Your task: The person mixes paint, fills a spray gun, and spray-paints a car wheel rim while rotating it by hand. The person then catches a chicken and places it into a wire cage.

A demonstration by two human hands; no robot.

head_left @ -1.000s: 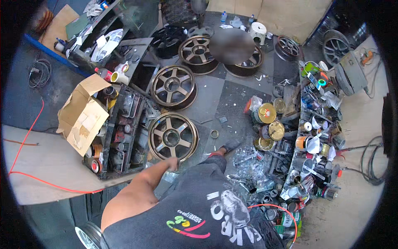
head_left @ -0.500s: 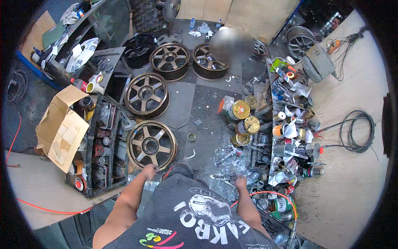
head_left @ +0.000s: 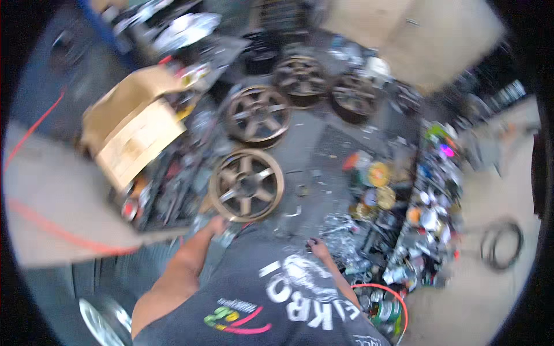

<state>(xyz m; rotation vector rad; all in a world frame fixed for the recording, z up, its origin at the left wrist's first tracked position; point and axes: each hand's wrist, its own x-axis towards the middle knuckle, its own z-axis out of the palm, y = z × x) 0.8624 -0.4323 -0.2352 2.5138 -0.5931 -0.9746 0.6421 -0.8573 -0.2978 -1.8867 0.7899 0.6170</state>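
The picture is smeared by motion. My left hand (head_left: 217,225) is at the lower edge of the nearest bronze spoked wheel (head_left: 246,210); I cannot tell if it touches the rim or how its fingers are set. My right hand (head_left: 317,247) is beside my dark printed shirt, next to crumpled clear plastic (head_left: 337,230); its fingertips look dark and I cannot make out whether they hold anything. Farther off lie more bronze wheels (head_left: 258,112), (head_left: 300,81) on the dark tiled floor (head_left: 306,150).
An opened cardboard box (head_left: 133,138) sits atop a cluttered rack on the left. Paint cans (head_left: 379,174) and a long crowded shelf (head_left: 430,213) line the right. A red hose (head_left: 69,236) crosses the left board; a coiled cable (head_left: 502,245) lies far right.
My view has swung and blurred. My right hand, out of sight a second ago, appeared half a second ago and has since moved leftward. My left hand stays by the nearest wheel.
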